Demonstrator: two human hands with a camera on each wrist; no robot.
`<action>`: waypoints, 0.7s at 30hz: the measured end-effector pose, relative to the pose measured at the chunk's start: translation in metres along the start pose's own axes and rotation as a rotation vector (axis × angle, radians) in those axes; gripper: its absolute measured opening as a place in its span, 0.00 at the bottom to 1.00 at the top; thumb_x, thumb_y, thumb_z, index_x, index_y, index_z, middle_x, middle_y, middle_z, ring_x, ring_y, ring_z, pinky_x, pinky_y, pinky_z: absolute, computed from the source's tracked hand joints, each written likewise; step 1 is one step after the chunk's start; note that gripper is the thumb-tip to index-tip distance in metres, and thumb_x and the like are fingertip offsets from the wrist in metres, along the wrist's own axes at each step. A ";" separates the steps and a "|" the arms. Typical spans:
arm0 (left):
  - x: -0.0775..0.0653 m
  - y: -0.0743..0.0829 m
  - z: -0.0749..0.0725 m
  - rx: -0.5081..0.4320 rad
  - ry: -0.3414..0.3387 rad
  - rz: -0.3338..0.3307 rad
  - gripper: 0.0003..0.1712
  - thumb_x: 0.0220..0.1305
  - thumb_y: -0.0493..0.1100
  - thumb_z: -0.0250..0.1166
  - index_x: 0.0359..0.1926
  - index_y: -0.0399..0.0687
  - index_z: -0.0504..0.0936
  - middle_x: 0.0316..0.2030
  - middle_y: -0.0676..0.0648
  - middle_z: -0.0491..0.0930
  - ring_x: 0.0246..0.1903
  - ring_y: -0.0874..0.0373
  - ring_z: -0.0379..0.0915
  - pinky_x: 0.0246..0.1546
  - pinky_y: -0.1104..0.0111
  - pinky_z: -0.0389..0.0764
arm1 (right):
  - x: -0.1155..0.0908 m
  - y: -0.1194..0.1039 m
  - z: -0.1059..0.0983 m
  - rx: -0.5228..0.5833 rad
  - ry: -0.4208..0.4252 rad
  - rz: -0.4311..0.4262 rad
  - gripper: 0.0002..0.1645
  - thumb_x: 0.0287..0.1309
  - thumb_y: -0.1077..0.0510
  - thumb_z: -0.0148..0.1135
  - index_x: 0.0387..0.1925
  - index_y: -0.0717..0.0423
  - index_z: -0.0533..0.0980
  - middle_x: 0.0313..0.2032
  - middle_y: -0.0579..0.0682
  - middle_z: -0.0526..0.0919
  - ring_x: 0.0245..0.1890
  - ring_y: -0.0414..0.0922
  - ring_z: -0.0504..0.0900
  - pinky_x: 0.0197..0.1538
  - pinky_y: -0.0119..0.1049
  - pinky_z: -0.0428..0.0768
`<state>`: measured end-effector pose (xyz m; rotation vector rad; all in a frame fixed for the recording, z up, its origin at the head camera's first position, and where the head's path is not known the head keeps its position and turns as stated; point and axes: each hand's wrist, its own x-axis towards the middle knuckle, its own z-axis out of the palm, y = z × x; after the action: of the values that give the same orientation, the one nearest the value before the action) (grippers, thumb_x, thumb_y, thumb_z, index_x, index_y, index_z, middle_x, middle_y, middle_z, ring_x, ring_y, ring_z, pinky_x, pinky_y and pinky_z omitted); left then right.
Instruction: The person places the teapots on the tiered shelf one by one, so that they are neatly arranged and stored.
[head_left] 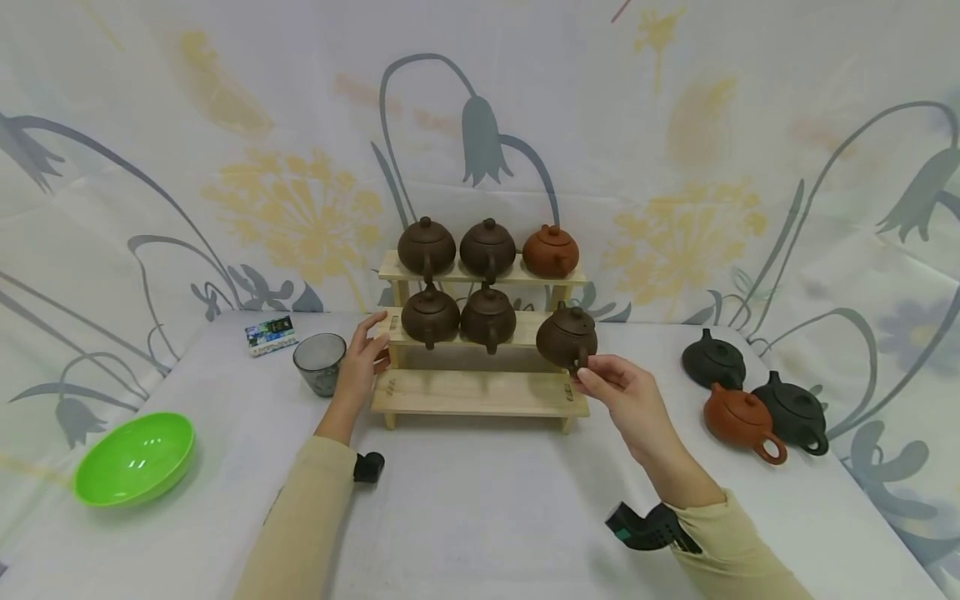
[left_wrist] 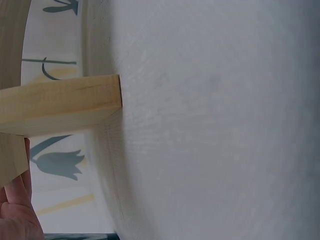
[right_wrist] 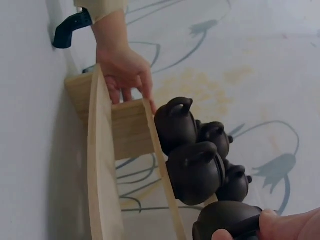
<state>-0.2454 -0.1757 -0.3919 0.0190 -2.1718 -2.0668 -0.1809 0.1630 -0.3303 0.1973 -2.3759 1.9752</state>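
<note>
A three-step wooden rack (head_left: 480, 393) stands on the white table with teapots on its upper two steps. At the left end of the middle step, my left hand (head_left: 358, 367) grips the board; the right wrist view shows its fingers (right_wrist: 145, 82) about the board's end. My right hand (head_left: 626, 396) pinches the handle of a dark brown teapot (head_left: 566, 335) between thumb and fingers, at the middle step's right end. Whether that teapot touches the board cannot be told. Two brown teapots share this step, one being the middle teapot (head_left: 487, 318). The lowest step is bare.
On the top step sit two brown teapots and a reddish one (head_left: 551, 252). Two black teapots and an orange teapot (head_left: 738, 417) stand at the right. To the left are a grey glass cup (head_left: 320, 364), a small box (head_left: 271, 335) and a green bowl (head_left: 135, 460).
</note>
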 end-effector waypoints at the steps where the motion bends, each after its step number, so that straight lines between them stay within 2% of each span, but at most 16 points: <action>1: 0.000 0.000 0.000 0.005 0.000 0.000 0.26 0.73 0.45 0.45 0.70 0.54 0.58 0.50 0.36 0.69 0.53 0.43 0.67 0.47 0.68 0.70 | 0.002 0.001 0.001 0.003 0.000 -0.002 0.16 0.62 0.67 0.55 0.48 0.77 0.70 0.38 0.55 0.78 0.39 0.42 0.82 0.46 0.29 0.76; 10: 0.000 -0.001 0.000 0.007 -0.004 0.004 0.26 0.73 0.46 0.45 0.70 0.56 0.58 0.51 0.35 0.68 0.54 0.43 0.66 0.53 0.60 0.66 | 0.015 0.005 0.011 0.015 0.007 -0.002 0.15 0.62 0.69 0.54 0.47 0.77 0.70 0.38 0.56 0.78 0.34 0.35 0.81 0.45 0.29 0.76; 16: 0.000 0.000 0.000 -0.005 -0.002 0.002 0.25 0.73 0.45 0.46 0.69 0.55 0.58 0.50 0.36 0.68 0.53 0.43 0.66 0.52 0.60 0.67 | 0.023 0.005 0.017 0.020 0.022 0.009 0.15 0.61 0.68 0.55 0.47 0.77 0.70 0.36 0.54 0.79 0.34 0.37 0.81 0.45 0.30 0.76; 21: -0.001 0.001 0.000 -0.005 0.007 0.002 0.25 0.73 0.44 0.46 0.69 0.54 0.59 0.49 0.37 0.69 0.53 0.43 0.67 0.49 0.63 0.69 | 0.028 0.006 0.022 0.066 0.033 0.012 0.15 0.60 0.71 0.55 0.46 0.79 0.70 0.36 0.54 0.78 0.34 0.36 0.81 0.44 0.29 0.76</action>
<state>-0.2443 -0.1751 -0.3911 0.0227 -2.1615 -2.0684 -0.2086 0.1401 -0.3367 0.1523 -2.2989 2.0475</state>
